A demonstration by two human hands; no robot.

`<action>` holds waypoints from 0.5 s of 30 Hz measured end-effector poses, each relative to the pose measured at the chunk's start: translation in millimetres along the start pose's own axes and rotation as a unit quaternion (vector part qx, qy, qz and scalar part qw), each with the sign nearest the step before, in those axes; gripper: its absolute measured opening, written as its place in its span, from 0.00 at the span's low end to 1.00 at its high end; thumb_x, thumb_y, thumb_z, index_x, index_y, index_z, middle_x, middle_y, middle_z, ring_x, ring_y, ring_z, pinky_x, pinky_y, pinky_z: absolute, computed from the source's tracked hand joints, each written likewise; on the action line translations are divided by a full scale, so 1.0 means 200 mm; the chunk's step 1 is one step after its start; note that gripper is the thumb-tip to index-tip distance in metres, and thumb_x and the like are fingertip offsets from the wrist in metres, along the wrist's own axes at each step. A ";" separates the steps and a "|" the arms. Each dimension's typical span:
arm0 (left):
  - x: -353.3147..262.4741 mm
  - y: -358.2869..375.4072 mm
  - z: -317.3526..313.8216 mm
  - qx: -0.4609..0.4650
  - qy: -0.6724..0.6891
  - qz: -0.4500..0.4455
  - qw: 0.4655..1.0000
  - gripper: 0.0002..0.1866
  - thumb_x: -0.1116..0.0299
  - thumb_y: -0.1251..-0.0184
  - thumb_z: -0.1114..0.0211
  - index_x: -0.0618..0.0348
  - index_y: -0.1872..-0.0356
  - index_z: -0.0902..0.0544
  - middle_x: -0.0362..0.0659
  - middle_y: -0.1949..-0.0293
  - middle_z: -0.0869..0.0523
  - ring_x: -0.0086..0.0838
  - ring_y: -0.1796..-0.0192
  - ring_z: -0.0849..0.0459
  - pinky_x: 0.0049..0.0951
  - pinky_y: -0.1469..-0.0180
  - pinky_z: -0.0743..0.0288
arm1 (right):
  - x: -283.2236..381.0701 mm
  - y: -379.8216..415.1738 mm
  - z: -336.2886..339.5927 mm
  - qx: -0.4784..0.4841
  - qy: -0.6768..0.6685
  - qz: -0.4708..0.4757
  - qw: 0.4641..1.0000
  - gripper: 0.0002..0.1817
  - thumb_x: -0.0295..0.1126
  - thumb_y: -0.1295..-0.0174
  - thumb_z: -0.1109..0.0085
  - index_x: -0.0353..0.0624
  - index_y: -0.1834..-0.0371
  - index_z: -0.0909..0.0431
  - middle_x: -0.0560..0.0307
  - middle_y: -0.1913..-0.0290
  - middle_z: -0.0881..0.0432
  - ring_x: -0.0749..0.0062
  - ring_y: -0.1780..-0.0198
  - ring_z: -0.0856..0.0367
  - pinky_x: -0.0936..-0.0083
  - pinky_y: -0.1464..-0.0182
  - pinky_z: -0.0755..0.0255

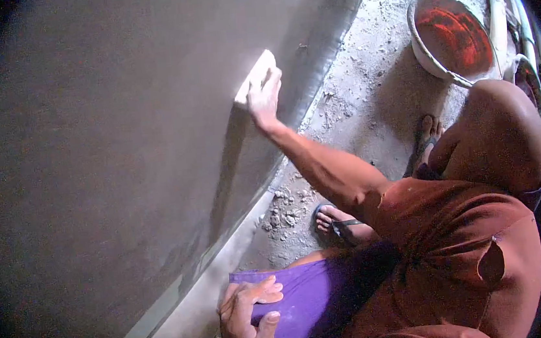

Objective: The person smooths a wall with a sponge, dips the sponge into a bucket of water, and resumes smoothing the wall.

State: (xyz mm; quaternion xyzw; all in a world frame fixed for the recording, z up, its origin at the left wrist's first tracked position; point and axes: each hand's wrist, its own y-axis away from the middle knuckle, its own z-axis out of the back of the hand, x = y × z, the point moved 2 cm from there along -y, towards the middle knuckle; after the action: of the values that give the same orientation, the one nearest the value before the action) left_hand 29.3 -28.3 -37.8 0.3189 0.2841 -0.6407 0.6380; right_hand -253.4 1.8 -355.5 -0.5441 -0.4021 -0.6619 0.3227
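Note:
My right hand [265, 96] grips a pale, flat, block-like tool [245, 92] and presses it against the grey, smooth wall [132, 150]. The fingers wrap over the back of the block, and the arm is stretched out toward the wall. A long shadow of the hand and arm falls down the wall surface. My left hand [249, 318] rests by my bent knee on the purple shorts [302, 296], its fingers loosely bent and the thumb apart, holding nothing.
Crumbs of dry mortar [284, 213] lie on the dusty floor [357, 89] along the wall's foot. A round basin [433, 65] with a reddish inside stands at the upper right, a smaller container [525, 76] beside it. Long poles [496, 10] lie behind them. My sandalled foot [341, 224] is close to the wall.

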 end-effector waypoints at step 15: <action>-0.12 -0.12 0.04 0.062 -0.028 0.085 0.994 0.35 0.38 0.24 0.43 0.68 0.46 0.16 0.48 0.69 0.09 0.35 0.62 0.14 0.40 0.49 0.25 | 0.06 -0.26 0.03 -0.028 -0.066 0.061 0.996 0.31 0.35 0.28 0.44 0.35 0.26 0.41 0.32 0.38 0.31 0.39 0.39 0.26 0.48 0.37 0.28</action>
State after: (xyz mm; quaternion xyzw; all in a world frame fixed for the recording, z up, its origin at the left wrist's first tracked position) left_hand 4.9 -19.4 -15.5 0.3633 0.1977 -0.6092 0.6766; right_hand -298.2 30.9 -352.8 -0.6192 -0.3700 -0.6143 0.3198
